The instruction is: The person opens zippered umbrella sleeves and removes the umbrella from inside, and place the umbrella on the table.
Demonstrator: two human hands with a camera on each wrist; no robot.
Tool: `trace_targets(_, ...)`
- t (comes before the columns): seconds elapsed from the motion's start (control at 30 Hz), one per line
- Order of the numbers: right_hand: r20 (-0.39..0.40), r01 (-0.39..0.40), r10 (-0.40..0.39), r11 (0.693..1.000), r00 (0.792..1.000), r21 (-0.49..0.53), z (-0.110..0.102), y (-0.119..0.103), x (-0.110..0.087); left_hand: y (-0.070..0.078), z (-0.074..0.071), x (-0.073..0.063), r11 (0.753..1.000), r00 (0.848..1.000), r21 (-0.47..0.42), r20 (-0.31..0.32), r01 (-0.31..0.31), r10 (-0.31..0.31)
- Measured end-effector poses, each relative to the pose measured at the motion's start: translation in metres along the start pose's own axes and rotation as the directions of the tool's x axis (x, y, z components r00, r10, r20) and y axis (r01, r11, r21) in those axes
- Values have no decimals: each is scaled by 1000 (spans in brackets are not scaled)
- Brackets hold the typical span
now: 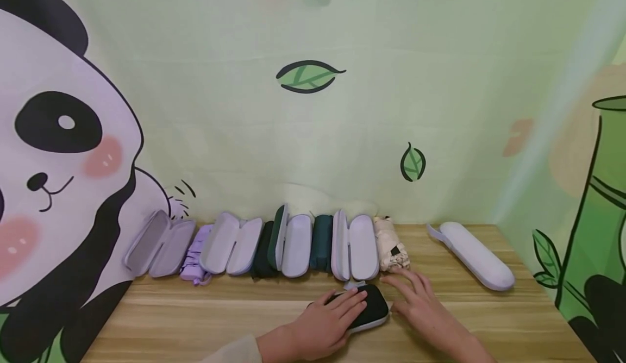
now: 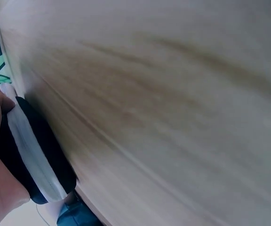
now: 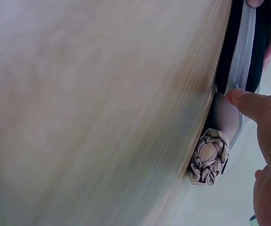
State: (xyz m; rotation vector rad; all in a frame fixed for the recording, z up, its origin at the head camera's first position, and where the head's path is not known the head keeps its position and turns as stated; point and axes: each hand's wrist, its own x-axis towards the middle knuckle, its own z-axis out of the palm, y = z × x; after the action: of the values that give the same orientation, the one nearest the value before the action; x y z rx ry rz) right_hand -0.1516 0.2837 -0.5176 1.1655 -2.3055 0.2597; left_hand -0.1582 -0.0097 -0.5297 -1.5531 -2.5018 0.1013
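Observation:
A black zip case (image 1: 375,300) with a pale zip band (image 2: 29,143) lies near the front of the table. My left hand (image 1: 320,322) holds it from above, fingers laid across its top, and a digit touches the band in the left wrist view. From the right, my right hand (image 1: 430,311) reaches to the case's end. Its thumb (image 3: 248,101) pinches at the zip pull (image 3: 236,86), seen in the right wrist view. Just behind sits a folded beige umbrella (image 1: 389,243), close to my right fingertips, its crinkled end (image 3: 208,157) showing in the right wrist view.
Along the back stand several opened lavender cases (image 1: 362,246), with a purple folded umbrella (image 1: 194,262), a black one (image 1: 264,254) and a dark teal one (image 1: 321,243) between them. A long pale case (image 1: 481,260) with a strap lies at right. A printed panda cloth (image 1: 220,107) hangs behind.

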Motion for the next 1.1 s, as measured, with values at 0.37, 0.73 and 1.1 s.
trace_targets(0.37, -2, 25, -25, 1000, 1000, 12, 4, 0, 0, 1, -4, 1, 999, 998, -31, 44, 40, -39)
trace_targets(0.73, 1, -94, 94, 995, 996, 35, 2, -10, 4, 8, -10, 6, 993, 994, -56, 52, 103, -100)
trace_targets(1.1, 43, -175, 174, 984, 984, 22, 0, -23, 13, 18, -20, 9, 978, 975, -23, 94, 205, -202)
